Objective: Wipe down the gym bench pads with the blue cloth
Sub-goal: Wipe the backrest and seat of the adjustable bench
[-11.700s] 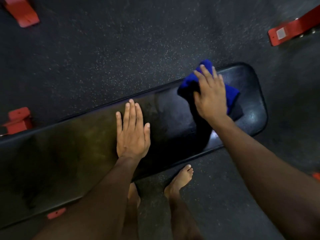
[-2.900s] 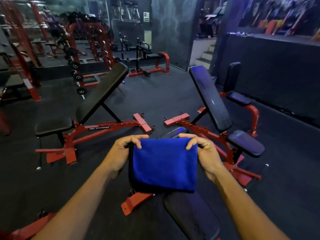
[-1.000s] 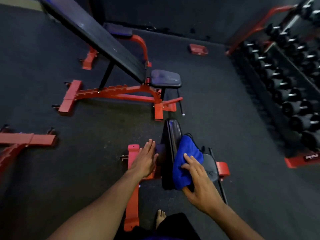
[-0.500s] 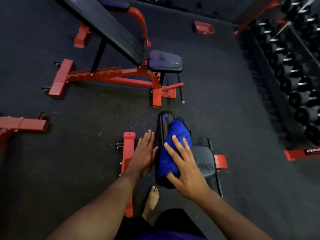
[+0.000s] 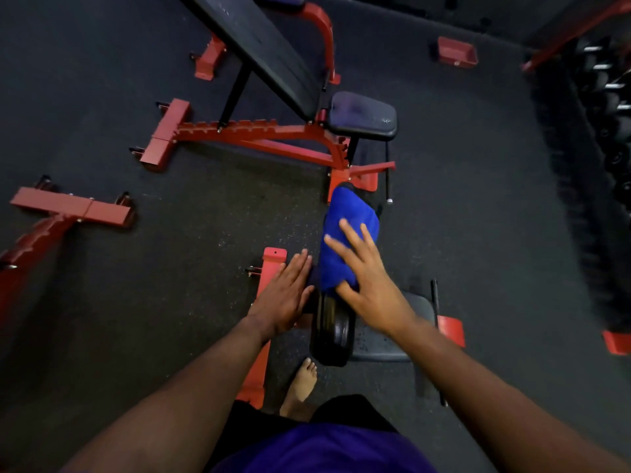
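The blue cloth lies draped over the upright back pad, whose long axis runs straight away from the person, between the two hands. The right hand presses the cloth with fingers spread flat, covering its near end; most of the cloth lies beyond the fingertips. The left hand, also flat, braces the pad's opposite face, just beside the cloth. The right hand is nearer, so the stroke likely follows the pad's length. The seat pad lies under the right wrist.

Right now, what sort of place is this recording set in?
Most likely a gym weight room: red-framed adjustable bench, dumbbell rack and dark rubber floor.
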`<state>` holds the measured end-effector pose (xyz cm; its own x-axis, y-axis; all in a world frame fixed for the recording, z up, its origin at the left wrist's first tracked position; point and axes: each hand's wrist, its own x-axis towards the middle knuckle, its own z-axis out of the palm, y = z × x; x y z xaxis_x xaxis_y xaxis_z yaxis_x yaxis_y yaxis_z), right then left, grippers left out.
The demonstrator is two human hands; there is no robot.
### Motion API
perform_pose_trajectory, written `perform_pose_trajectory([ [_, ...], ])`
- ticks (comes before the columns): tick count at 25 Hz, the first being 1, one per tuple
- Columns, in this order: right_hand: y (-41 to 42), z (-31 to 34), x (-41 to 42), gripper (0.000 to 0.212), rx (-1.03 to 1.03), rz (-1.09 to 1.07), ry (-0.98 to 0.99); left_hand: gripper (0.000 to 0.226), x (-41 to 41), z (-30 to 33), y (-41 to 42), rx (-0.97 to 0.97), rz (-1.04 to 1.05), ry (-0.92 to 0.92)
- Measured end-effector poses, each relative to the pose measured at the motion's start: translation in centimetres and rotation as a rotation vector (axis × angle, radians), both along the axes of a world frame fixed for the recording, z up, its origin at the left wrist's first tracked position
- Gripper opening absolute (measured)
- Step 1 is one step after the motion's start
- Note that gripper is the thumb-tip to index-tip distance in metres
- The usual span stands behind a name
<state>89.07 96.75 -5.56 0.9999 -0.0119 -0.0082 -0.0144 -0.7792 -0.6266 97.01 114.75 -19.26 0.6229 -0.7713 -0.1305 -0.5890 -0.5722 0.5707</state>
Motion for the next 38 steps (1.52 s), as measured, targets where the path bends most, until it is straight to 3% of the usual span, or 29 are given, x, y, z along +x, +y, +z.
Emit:
perform_pose_trajectory([
  [5,3.9,-0.6,-8.8,0.081,-0.071,0.109,-0.032,0.092,0.2,0.4,0.0,0.068,-0.016,0.017],
  [9,1.6,-0.5,-2.6,0.068,-0.109,0.078,-0.059,0.080,0.4,0.0,0.2,0.121,-0.086,-0.033],
  [15,-3.1,-0.3,7.9,0.054,0.023,-0.076,0.058,0.096,-0.2,0.9,0.1,0.101,-0.084,-0.062],
  [21,2.9,-0.4,-8.2,0.075,0.054,0.094,0.022,0.076,-0.7,0.8,0.9,0.158,-0.065,-0.061],
  [24,3.8,-0.8,-9.3,0.077,-0.007,0.092,-0.014,0.076,-0.7,1.1,1.1,0.132,-0.085,-0.045],
  [28,0.8,-0.3,-0.4,0.066,-0.026,0.012,-0.011,0.085,-0.4,1.7,1.1,0.154,-0.148,-0.045],
  [32,-2.0,1.8,8.2,0.041,0.147,-0.164,0.145,0.081,0.8,2.6,1.0,0.232,-0.165,0.004],
  [35,-2.9,2.6,7.5,0.023,0.261,-0.325,0.137,0.068,1.8,4.6,1.8,0.185,-0.159,0.089],
  [38,-3.7,2.5,1.4,0.021,0.531,-0.692,0.055,0.061,1.6,7.0,3.3,0.000,-0.058,0.085],
])
